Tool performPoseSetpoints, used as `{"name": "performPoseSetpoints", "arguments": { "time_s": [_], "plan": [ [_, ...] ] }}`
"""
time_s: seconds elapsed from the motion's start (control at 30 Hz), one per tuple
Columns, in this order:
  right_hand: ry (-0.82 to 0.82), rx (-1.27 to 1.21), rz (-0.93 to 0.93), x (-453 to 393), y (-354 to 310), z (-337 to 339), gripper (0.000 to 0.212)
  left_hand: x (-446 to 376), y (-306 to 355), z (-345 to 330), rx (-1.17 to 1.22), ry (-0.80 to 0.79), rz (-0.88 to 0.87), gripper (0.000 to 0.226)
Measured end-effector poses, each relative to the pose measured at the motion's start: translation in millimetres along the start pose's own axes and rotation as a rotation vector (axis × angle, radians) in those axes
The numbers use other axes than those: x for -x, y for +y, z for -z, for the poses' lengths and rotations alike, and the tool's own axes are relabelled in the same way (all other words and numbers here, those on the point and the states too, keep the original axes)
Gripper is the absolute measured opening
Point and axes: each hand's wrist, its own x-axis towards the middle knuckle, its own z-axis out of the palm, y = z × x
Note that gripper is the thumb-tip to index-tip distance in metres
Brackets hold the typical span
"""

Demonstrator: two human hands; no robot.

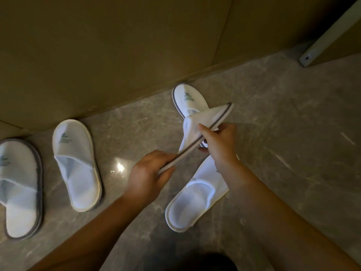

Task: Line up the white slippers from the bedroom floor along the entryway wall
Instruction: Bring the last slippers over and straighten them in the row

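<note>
Floor: grey veined marble tiles [273, 124], glossy, one light glare.
Wall: tan panelled wall [97, 45] meets the floor on a diagonal.
Placed: grey-trimmed white terry slipper [17, 184] and cream-trimmed white slipper [77, 165], side by side, toes near the wall.
My left hand [148, 173]: pinches the heel of a thin grey-edged white slipper [203, 132].
My right hand [218, 141]: grips its middle, on edge, above two more white slippers [195, 200].
Room: bare floor at right.

Below me the floor [273, 118] is polished grey stone with pale veins, and a bright glint of light [119, 167] sits on it near the middle of the frame. A tan wall [97, 45] fills the upper left and centre, meeting the floor along a slanting line. At the upper right, a pale door edge [330, 34] leans into view.
</note>
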Motion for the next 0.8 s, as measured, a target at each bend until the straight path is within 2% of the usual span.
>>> {"name": "performPoseSetpoints", "arguments": {
  "time_s": [0.07, 0.17, 0.27, 0.37, 0.43, 0.5, 0.57, 0.63, 0.7, 0.8],
  "plan": [
    [-0.004, 0.004, 0.002, 0.2, -0.9, -2.2, 0.051, 1.1, -2.0, 5.3, 0.029, 0.004, -0.017, 0.027],
    [-0.027, 0.031, 0.009, 1.6, -0.7, -8.1, 0.051, 7.8, -10.9, 12.7, 0.071, 0.011, 0.056, 0.043],
    [-0.151, 0.053, 0.049, 5.3, -1.3, -19.1, 0.05, 12.1, -28.0, 15.6, 0.139, 0.053, 0.337, 0.058],
    [-0.279, 0.063, 0.114, 7.6, 3.9, -33.2, 0.035, 17.5, -47.4, 15.0, 0.349, -0.072, 0.685, 0.076],
    [-0.312, 0.087, 0.149, 7.7, 11.2, -44.1, 0.038, 22.7, -55.0, 14.6, 0.529, -0.132, 0.78, 0.066],
    [-0.308, 0.093, 0.15, 5.3, 21.4, -51.2, 0.035, 28.4, -60.6, 9.4, 0.621, -0.103, 0.819, 0.051],
    [-0.27, 0.135, 0.154, 3.4, 31.7, -49.4, 0.036, 33.4, -66.9, 1.0, 0.587, -0.039, 0.858, 0.048],
    [-0.18, 0.336, 0.223, -0.4, 45.3, -35.6, 0.045, 35.1, -73.9, -9.0, 0.513, 0.008, 0.889, 0.05],
    [-0.001, 0.533, 0.265, -6.6, 60.3, -7.6, 0.052, 34.1, -79.0, -23.1, 0.469, 0.017, 0.899, 0.052],
    [0.215, 0.649, 0.209, -23.6, 77.1, 42.3, 0.062, 29.3, -83.8, -43.7, 0.443, -0.005, 0.871, 0.053]
  ]
}}
